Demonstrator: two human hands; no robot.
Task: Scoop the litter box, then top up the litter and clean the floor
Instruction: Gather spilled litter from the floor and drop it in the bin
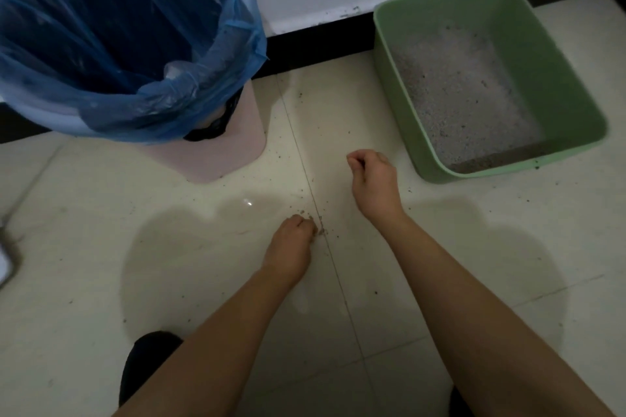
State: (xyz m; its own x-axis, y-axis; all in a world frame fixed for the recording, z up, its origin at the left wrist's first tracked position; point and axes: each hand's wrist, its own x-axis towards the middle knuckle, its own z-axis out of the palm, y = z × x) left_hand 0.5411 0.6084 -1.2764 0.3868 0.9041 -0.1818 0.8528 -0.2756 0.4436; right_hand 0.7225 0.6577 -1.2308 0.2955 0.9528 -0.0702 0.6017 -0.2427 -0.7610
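Observation:
A green litter box (572,85) stands by the wall at the right, with grey litter (464,95) spread thinly inside it. Spilled litter crumbs (320,230) lie in a small heap on the tile seam. My left hand (291,244) is down on the floor at that heap, its curled fingertips pinching at the crumbs. My right hand (372,176) hovers between the heap and the box with its fingers curled and thumb against the fingertips. Nothing shows in its grasp.
A bin lined with a blue bag (128,37) stands at the left, partly over a pink bin (230,152). Loose specks dot the cream tiles (169,247). A black skirting (318,41) runs along the wall. My dark shoe (145,359) is at the bottom.

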